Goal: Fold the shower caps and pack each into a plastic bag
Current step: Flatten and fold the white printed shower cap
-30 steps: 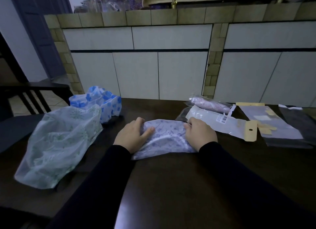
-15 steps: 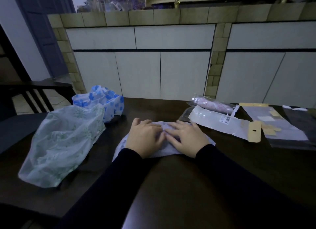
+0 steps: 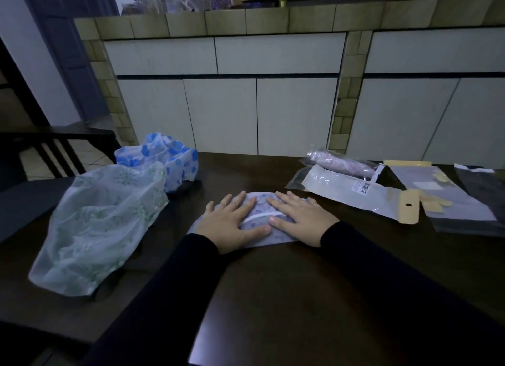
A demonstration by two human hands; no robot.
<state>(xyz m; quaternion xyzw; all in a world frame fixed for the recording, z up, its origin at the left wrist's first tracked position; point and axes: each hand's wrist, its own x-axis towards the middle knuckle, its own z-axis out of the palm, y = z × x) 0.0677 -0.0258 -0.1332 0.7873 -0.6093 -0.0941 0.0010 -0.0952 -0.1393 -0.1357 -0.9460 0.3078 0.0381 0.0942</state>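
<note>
A pale purple patterned shower cap (image 3: 259, 211) lies folded flat on the dark table (image 3: 300, 297), right in front of me. My left hand (image 3: 229, 221) presses flat on its left half with straight, spread fingers. My right hand (image 3: 297, 215) presses flat on its right half the same way. A green-patterned shower cap (image 3: 103, 223) lies puffed up at the left. Behind it sits a blue-flowered cap (image 3: 164, 160). An empty white plastic bag (image 3: 352, 193) with a barcode and tan hang tab lies to the right, and behind it a packed pink cap in a bag (image 3: 344, 163).
More flat plastic bags (image 3: 448, 199) and a dark sheet (image 3: 483, 188) lie at the far right of the table. A dark chair (image 3: 54, 147) stands at the left. White cabinet doors (image 3: 246, 106) rise behind the table's far edge.
The hands went from gripping the cap's two sides, to meeting at its middle, to now lying flat and slightly apart on the folded cap. The cap has become flatter.
</note>
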